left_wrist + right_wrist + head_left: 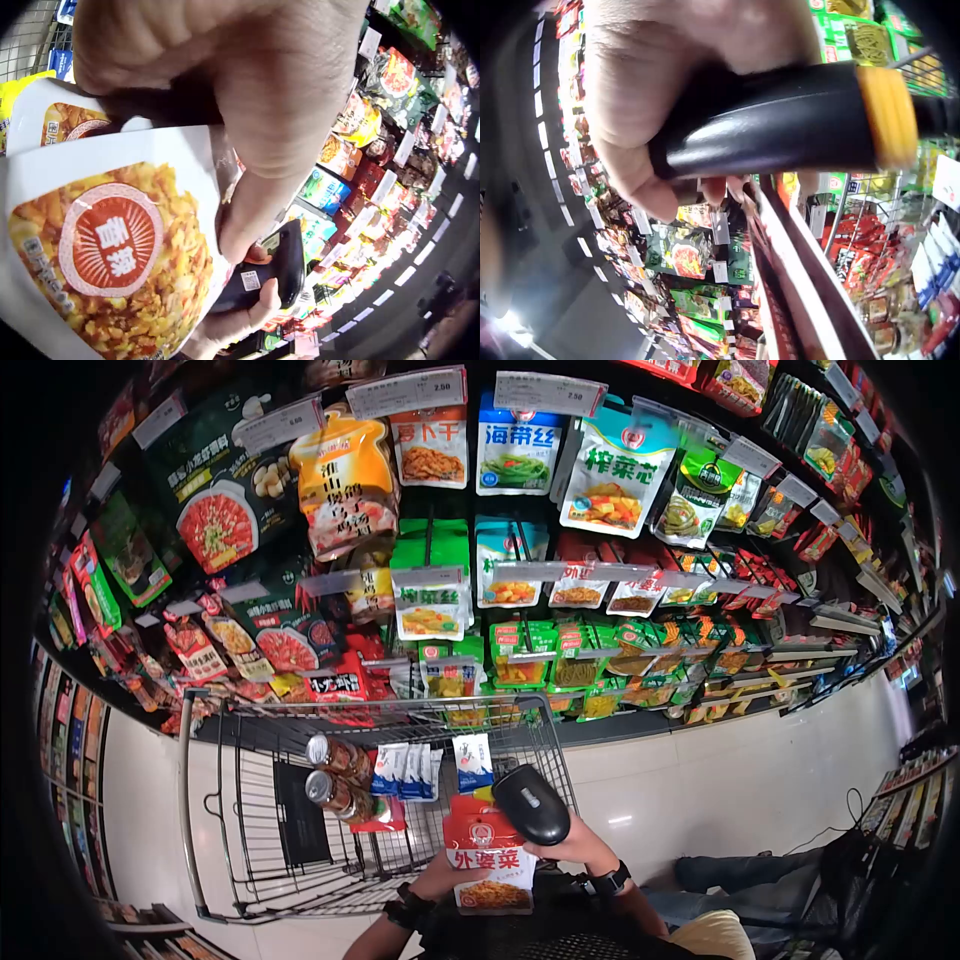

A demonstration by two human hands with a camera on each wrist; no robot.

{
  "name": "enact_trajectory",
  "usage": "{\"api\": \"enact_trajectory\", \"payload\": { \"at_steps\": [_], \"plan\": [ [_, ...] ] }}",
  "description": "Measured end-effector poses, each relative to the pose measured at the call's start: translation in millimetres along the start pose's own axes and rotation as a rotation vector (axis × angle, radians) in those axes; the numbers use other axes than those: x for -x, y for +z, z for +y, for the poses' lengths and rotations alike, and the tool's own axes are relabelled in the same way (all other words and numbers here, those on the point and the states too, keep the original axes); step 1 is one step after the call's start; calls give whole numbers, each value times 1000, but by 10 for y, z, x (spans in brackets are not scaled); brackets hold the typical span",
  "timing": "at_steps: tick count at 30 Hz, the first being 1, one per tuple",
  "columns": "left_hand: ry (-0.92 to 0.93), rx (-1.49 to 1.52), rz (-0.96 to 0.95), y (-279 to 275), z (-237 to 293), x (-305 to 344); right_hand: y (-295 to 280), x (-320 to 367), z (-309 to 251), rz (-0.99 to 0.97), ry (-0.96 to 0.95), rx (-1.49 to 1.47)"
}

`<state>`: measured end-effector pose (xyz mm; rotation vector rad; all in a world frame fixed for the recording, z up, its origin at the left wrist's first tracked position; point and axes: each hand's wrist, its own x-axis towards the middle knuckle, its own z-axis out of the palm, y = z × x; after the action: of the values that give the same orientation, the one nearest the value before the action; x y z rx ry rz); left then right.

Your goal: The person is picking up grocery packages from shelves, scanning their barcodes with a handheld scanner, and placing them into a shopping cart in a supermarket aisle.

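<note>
My left hand (436, 876) grips red-and-white food pouches (495, 865) low in front of the body. At least two pouches lie one behind the other in the left wrist view, the front pouch (112, 247) showing chopped yellow food and a round red label. My right hand (585, 847) holds a black handheld barcode scanner (530, 805), fingers wrapped round its body in the right wrist view. The scanner's yellow end (889, 116) points away from the palm, toward the cart side. In the head view the scanner overlaps the pouches' upper right corner.
A wire shopping cart (250, 890) stands ahead, holding lidded jars (340, 795), blue-and-white packets (405, 772) and a red packet. Beyond it rises a shelf of hanging food pouches with price tags (408, 392). Seated or crouching legs in jeans (740, 890) appear at the right.
</note>
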<state>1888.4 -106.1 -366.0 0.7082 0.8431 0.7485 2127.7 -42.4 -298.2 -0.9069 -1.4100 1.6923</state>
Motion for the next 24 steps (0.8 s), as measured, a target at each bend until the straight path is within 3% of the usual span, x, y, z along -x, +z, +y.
{"api": "enact_trajectory", "payload": {
  "at_steps": [3,5,7,10,13,15,18,21,24],
  "plan": [
    [-15,65,7,-73,-29,-63,-4,-157,-21,-116,-122,154],
    [2,134,52,-57,-104,-107,-73,-182,19,-248,37,199],
    [18,132,44,-73,-161,-175,-63,-190,-28,-189,-10,204],
    [38,85,47,-4,-33,-285,-140,-202,-23,72,-43,28],
    [49,16,49,160,44,-403,-288,-225,-48,22,-42,42],
    [7,28,33,208,45,-469,-468,-251,98,-191,-31,201],
    [-20,133,51,409,130,-599,-729,-326,188,-286,55,146],
    [-78,229,80,620,82,-865,-1042,-425,78,-279,-19,58],
    [-75,265,144,824,39,-1138,-1443,-417,226,-154,199,-204]
  ]
}}
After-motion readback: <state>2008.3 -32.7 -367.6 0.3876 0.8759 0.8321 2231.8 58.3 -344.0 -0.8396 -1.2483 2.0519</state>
